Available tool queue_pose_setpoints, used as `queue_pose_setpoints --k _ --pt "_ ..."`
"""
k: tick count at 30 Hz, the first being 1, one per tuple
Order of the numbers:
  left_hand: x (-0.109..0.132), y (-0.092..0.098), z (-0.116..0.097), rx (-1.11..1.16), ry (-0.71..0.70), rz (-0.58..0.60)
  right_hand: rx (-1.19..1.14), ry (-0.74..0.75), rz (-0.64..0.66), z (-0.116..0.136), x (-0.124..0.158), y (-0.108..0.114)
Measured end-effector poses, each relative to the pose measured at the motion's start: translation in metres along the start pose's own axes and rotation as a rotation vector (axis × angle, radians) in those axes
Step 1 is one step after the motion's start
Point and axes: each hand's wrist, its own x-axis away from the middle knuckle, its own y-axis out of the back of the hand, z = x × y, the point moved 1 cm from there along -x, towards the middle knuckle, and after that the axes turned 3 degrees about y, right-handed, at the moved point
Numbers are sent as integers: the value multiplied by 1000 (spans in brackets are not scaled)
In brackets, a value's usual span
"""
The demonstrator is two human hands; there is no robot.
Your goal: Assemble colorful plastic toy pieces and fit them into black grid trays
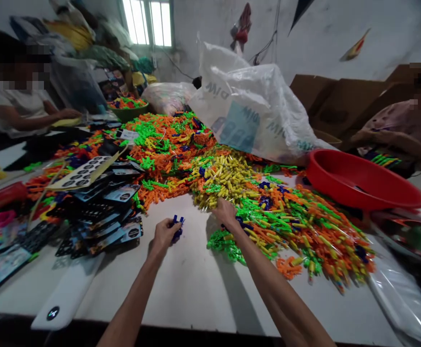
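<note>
My left hand is closed around a small blue plastic toy piece, held just above the white table. My right hand reaches into the edge of a big heap of small plastic toy pieces in orange, green, yellow and blue; its fingers are bent down among the yellow and green ones, and what they grip is hidden. A loose clump of green pieces lies just below that hand.
A stack of dark printed packaging cards lies to the left. A red basin sits at right, a large clear plastic bag behind the heap. One person sits at far left, another at far right. A white phone-like slab lies near the front edge.
</note>
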Motion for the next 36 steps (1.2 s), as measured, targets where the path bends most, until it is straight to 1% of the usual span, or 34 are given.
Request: queue_pose_setpoints --k 1,2,4,6,7,8,10,12,13,17,20,23,25,27,30,32,34,36 --pt "7 -2 4 78 49 52 -37 0 3 0 5 1" --pt "16 -4 7 155 89 104 -125 9 12 1 11 2" --pt "34 -8 10 309 146 219 -455 56 89 2 29 5" --pt "53 -11 8 385 163 324 -847 127 250 2 50 8" --pt "61 -12 6 394 161 359 -987 154 341 2 60 9" --pt "68 -12 4 398 152 378 -1081 169 424 0 69 10" --pt "79 -11 2 402 124 379 -1182 171 557 -6 84 13" --pt "87 -11 2 387 97 386 -1240 158 650 -13 95 16" --pt "91 -11 3 371 84 408 -1263 152 680 -16 99 18" --pt "103 -14 3 322 61 510 -1287 122 745 -27 111 26" --pt "109 -17 1 300 83 608 -1281 143 794 -33 116 30" --pt "112 -21 0 350 122 690 -1307 153 830 -39 121 32" --pt "112 -23 0 380 139 700 -1330 138 813 -41 124 32" --pt "112 -24 0 340 138 692 -1330 157 747 -42 127 32" --pt "110 -24 2 211 107 664 -1225 236 641 -42 131 35" --pt "110 -25 4 153 87 650 -1137 253 593 -42 134 36" --pt "110 -26 7 160 98 662 -1133 234 592 -44 136 36" --pt "111 -27 9 215 136 698 -1214 210 635 -47 138 34"
